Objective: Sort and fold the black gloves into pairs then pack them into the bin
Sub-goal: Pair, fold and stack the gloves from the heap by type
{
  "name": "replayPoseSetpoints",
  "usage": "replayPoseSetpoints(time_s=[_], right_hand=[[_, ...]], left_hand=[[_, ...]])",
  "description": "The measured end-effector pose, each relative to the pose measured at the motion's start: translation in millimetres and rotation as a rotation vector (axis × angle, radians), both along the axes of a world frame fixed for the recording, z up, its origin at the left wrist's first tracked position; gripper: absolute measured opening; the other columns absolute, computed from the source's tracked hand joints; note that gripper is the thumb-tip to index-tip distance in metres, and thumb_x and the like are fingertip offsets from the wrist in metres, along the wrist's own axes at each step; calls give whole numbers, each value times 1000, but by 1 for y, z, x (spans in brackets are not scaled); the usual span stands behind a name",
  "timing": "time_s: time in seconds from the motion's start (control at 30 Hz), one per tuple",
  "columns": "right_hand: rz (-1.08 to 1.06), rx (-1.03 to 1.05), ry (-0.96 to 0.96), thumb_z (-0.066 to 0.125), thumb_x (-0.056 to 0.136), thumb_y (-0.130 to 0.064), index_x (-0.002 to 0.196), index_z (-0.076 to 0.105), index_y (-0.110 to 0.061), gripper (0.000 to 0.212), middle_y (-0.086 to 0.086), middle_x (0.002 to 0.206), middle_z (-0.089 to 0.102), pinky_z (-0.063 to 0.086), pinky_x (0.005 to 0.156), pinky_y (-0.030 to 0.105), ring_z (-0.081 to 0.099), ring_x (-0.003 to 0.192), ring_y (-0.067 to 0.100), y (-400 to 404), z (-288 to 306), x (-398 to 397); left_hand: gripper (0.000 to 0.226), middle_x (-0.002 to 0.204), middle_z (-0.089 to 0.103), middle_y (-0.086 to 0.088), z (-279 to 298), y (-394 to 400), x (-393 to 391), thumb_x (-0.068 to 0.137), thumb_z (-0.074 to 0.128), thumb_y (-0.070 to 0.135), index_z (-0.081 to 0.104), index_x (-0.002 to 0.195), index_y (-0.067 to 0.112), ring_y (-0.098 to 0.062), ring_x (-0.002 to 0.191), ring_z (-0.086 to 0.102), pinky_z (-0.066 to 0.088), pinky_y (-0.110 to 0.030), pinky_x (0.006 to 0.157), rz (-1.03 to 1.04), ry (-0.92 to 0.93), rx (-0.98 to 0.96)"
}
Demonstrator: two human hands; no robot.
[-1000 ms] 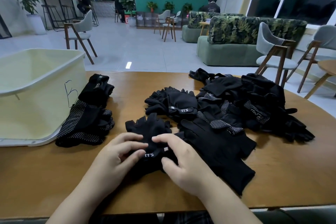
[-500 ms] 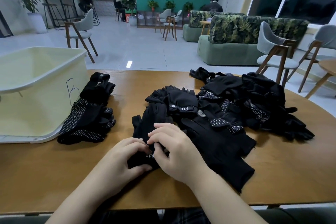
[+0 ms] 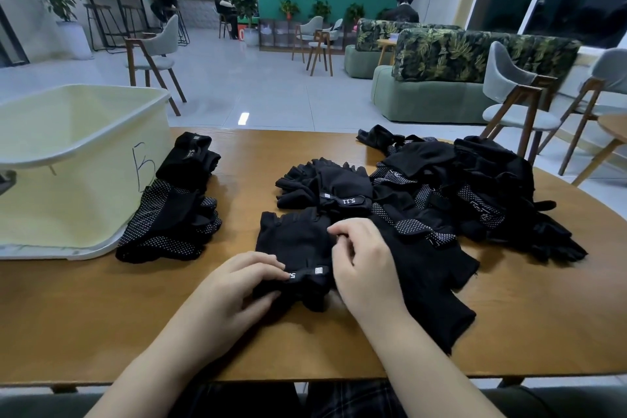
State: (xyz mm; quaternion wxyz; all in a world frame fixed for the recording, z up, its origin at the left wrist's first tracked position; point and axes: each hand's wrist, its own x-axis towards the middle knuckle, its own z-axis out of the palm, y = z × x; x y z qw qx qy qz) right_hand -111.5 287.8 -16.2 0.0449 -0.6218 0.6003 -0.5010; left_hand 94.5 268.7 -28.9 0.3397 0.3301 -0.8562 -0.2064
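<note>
A black fingerless glove (image 3: 294, 241) with a white-lettered wrist strap lies flat on the wooden table (image 3: 84, 309) in front of me. My left hand (image 3: 234, 292) pinches its cuff at the strap. My right hand (image 3: 364, 261) grips the glove's right edge with curled fingers. A loose heap of black gloves (image 3: 451, 193) spreads to the right, some with dotted palms. Another glove (image 3: 332, 190) with a strap lies just behind. Folded glove pairs (image 3: 173, 214) are stacked beside the pale yellow bin (image 3: 78, 159) at the left.
The bin is marked with a handwritten letter and stands at the table's left edge. Chairs (image 3: 515, 102) stand behind the table at the right. Sofas, plants and seated people are farther back in the room.
The glove was raised and bunched half a second ago; now it lies flat with its finger end pointing away. My right hand shifted to its right edge, my left stayed at the cuff.
</note>
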Motion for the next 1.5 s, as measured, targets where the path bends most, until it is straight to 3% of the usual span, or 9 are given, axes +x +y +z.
replayPoseSetpoints(time_s=[0.1,0.27,0.53,0.7,0.8,0.9,1.17,1.4,1.5], right_hand=[[-2,178,67,45,83,6,110,65,-14,39,-5,105,59,45,89,24,55,98,10,-5,-2,-12],[154,316,306,50,90,-4,136,50,-22,49,-10,133,54,33,98,15,44,119,12,-9,-3,-10],[5,-58,357,59,73,-10,84,67,-18,15,-8,88,67,51,72,33,58,86,17,-9,3,-1],[-31,-24,444,65,66,2,95,65,-18,36,-6,101,65,54,76,37,60,97,19,0,-1,-5],[218,80,516,49,71,-3,130,50,-23,63,-9,141,46,26,115,36,31,139,14,10,1,-9],[421,193,546,49,77,-16,137,43,-27,62,-16,148,36,-1,119,28,6,145,2,20,3,-7],[404,358,451,66,82,-47,122,49,-30,47,-14,113,56,42,96,25,48,107,3,16,8,-1],[268,416,310,47,96,-47,102,52,-19,29,-3,93,61,46,78,33,56,89,17,-4,20,11],[202,422,274,45,96,-48,108,53,-17,34,-1,103,62,46,81,36,57,97,20,-15,22,17]], left_hand=[[24,107,58,25,4,3,0,86,51,39,67,103,33,3,103,57,44,-10,83,-6,-7,-13],[24,101,61,22,8,3,2,87,52,37,69,103,32,3,94,60,42,-9,79,-21,-41,-15],[26,99,57,22,3,7,6,86,52,45,67,106,42,4,86,54,36,-5,69,10,-99,-16],[33,106,51,26,0,6,10,80,53,54,63,108,40,7,101,48,36,-7,84,42,-125,-5],[33,101,54,27,3,5,13,80,53,54,66,105,37,7,99,49,36,-9,85,65,-118,-24],[33,94,58,24,6,6,11,81,51,53,68,102,34,7,91,51,39,-10,78,101,-87,-32],[27,96,62,19,8,7,12,78,51,54,64,93,35,-3,92,59,47,-22,78,160,90,107],[36,106,58,24,18,1,9,85,48,61,50,115,41,2,93,55,41,-8,74,271,155,204],[46,114,47,21,13,-5,6,89,60,32,37,128,38,6,87,52,40,-8,71,383,81,169]])
